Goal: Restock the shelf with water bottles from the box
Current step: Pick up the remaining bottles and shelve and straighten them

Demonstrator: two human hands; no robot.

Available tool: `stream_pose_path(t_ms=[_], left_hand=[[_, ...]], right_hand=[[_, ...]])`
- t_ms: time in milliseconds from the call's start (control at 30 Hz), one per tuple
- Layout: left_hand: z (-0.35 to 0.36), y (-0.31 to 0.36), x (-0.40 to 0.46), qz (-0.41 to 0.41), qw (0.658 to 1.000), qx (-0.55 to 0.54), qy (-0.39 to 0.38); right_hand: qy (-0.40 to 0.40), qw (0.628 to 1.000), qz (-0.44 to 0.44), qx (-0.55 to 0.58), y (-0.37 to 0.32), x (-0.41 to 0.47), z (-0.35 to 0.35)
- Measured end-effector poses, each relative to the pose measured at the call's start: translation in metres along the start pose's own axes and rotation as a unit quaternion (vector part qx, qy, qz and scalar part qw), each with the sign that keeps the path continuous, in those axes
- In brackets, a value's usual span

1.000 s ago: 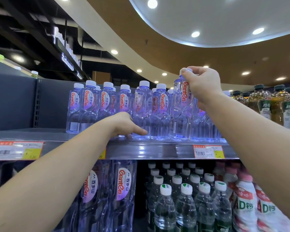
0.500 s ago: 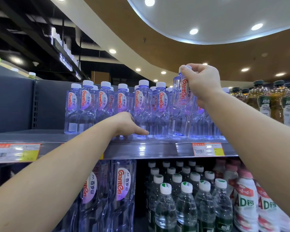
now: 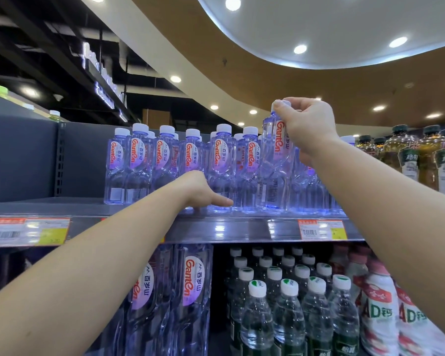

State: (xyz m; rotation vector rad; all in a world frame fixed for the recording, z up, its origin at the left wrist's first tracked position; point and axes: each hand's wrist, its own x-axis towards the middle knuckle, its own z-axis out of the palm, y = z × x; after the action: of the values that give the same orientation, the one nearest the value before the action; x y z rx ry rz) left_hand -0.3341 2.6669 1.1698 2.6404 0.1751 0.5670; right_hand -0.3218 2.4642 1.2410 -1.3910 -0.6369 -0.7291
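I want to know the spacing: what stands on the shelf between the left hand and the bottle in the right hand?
In the head view, two upright Ganten bottles stand between the left hand and the held bottle.

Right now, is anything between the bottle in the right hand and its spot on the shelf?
Nothing visible. The right hand holds the bottle by its neck, its base at the shelf front among the row. The left hand rests further left, clear of it.

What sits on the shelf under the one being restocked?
Under the top shelf: two large Ganten bottles at left, green-labelled white-capped water bottles in the middle, white AD drink bottles at right. The left forearm covers whatever stands further left.
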Motion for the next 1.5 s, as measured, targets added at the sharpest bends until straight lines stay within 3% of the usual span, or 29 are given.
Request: stream_pose_path(t_ms=[100, 200, 367, 433, 600, 767, 1000, 1500], left_hand=[[-0.014, -0.004, -0.016, 0.013, 1.000, -0.009, 0.027], [-0.032, -0.013, -0.036, 0.047, 0.992, -0.085, 0.076], [-0.046, -0.027, -0.049, 0.105, 0.965, -0.238, 0.013], [-0.048, -0.032, -0.049, 0.112, 0.959, -0.260, 0.024], [-0.054, -0.052, -0.042, 0.068, 0.962, -0.256, 0.063], [-0.044, -0.058, -0.030, 0.001, 0.974, -0.218, 0.064], [-0.042, -0.044, -0.026, -0.020, 0.988, -0.145, 0.038], [-0.033, -0.030, -0.030, -0.056, 0.978, -0.187, 0.079]], right_hand=[[-0.004, 1.000, -0.006, 0.000, -0.006, -0.002, 0.011], [-0.015, 1.000, -0.018, 0.006, -0.014, -0.004, 0.032], [-0.053, 0.997, -0.021, 0.047, -0.025, -0.014, 0.084], [-0.067, 0.995, -0.018, 0.065, -0.024, -0.017, 0.106], [-0.120, 0.992, -0.007, 0.031, -0.020, -0.013, 0.125], [-0.059, 0.998, 0.004, -0.014, 0.000, -0.004, 0.090], [-0.019, 0.999, 0.034, -0.018, 0.016, -0.010, 0.059], [-0.064, 0.994, 0.089, -0.011, 0.050, -0.037, 0.023]])
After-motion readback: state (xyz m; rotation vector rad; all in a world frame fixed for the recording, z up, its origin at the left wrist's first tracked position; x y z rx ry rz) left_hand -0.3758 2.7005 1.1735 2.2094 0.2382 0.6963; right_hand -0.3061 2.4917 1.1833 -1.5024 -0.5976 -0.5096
